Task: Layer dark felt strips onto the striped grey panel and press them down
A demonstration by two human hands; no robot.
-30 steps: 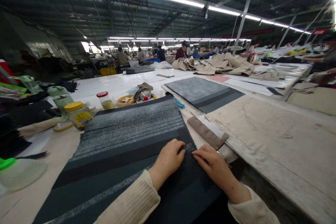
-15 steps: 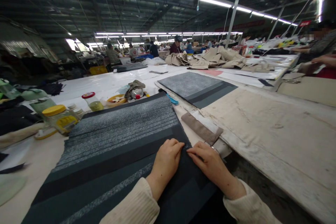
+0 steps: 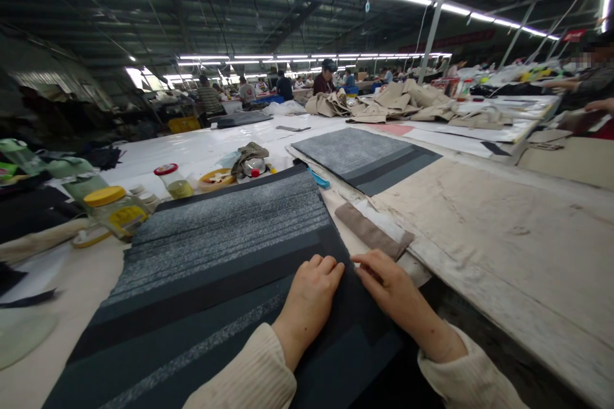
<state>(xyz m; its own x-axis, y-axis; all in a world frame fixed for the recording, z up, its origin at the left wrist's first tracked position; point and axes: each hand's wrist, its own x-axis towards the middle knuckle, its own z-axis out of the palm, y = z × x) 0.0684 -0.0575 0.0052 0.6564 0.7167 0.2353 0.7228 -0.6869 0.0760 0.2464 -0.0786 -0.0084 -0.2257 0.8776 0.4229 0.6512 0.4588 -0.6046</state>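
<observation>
Dark fabric panels, with speckled grey bands and plain dark strips, lie overlapped in a stack on the table in front of me. My left hand rests on the plain dark part near the right edge, its fingers curled and pressed together on the cloth. Close beside it, my right hand has thumb and forefinger closed at the panel's edge. The fingertips of both hands nearly meet there. Whatever lies under the left fingertips is hidden.
A second dark panel stack lies ahead on the right. Jars, one a yellow-lidded jar, and a yellow dish stand left. A brown ribbed cloth lies by the table gap. Beige cloth pieces are heaped behind; people work beyond.
The view has shifted slightly, moving the scene a little to the right. My right fingertips have drawn slightly away from the left hand along the panel's edge.
</observation>
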